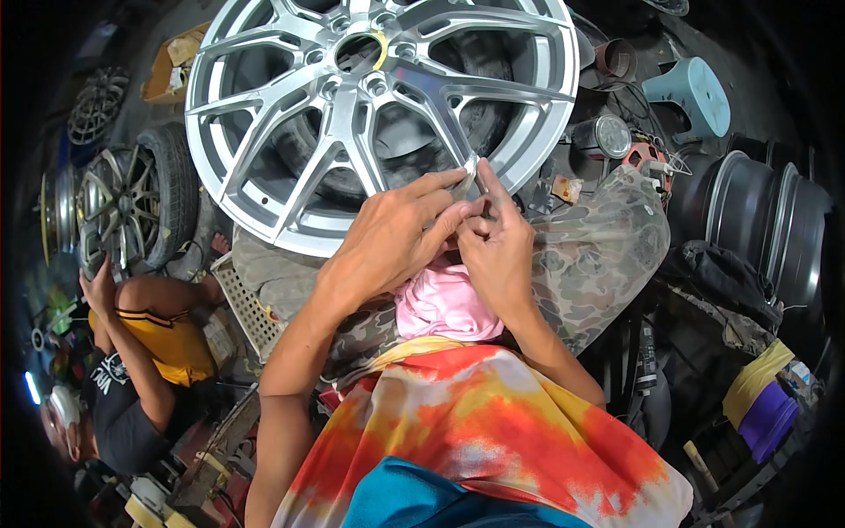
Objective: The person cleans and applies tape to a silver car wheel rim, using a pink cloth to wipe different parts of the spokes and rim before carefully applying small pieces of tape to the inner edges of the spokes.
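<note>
One silver wheel (346,110); one small shiny strip (471,170) by its lower right edge. The left hand (392,220) has its grip pinched on the strip; the right hand's (498,251) is hard to tell. One pink cloth (447,304) lies below both.

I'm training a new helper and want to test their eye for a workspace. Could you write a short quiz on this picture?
1. What colour is the bunched cloth just below the left hand and right hand in the picture?
2. True or false: the big silver wheel has branching spokes.
3. Where in the picture is the light-blue stool? A) upper left B) upper right C) lower right

Key: 1. Pink. 2. True. 3. B.
</note>
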Demonstrator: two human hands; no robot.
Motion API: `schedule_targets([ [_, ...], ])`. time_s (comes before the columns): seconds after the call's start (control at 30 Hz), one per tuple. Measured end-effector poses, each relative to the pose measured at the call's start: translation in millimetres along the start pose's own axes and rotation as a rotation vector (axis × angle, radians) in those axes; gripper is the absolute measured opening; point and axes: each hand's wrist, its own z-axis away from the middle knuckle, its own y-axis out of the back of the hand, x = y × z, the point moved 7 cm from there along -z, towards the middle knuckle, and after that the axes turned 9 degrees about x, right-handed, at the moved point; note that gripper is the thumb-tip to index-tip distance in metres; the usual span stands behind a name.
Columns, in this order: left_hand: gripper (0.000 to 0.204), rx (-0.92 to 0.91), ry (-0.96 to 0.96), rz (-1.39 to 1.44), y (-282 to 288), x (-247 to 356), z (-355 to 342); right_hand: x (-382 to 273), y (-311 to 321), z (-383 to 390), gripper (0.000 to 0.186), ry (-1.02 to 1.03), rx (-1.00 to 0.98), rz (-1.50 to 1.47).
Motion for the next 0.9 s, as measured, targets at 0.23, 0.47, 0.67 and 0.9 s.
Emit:
schedule_targets([
  [0.23, 0.029, -0.002, 0.015, 0.005, 4, -13, -11, -3, -11, -15, 0.07, 0.017, 0.025, 0.004],
  [0.47, 0.026, 0.006, -0.003, -0.003, 15, -17, -20, -9, -23, -23, 0.069, -0.005, 0.039, -0.027],
  [0.67, 0.027, 0.003, 0.014, 0.016, 15, -24, -27, -9, -26, -32, 0.069, -0.028, 0.026, -0.065],
  [0.9, 0.027, 0.02, 0.034, 0.028, 20, -32, -34, -15, -36, -42, 0.069, -0.027, 0.021, -0.084],
])
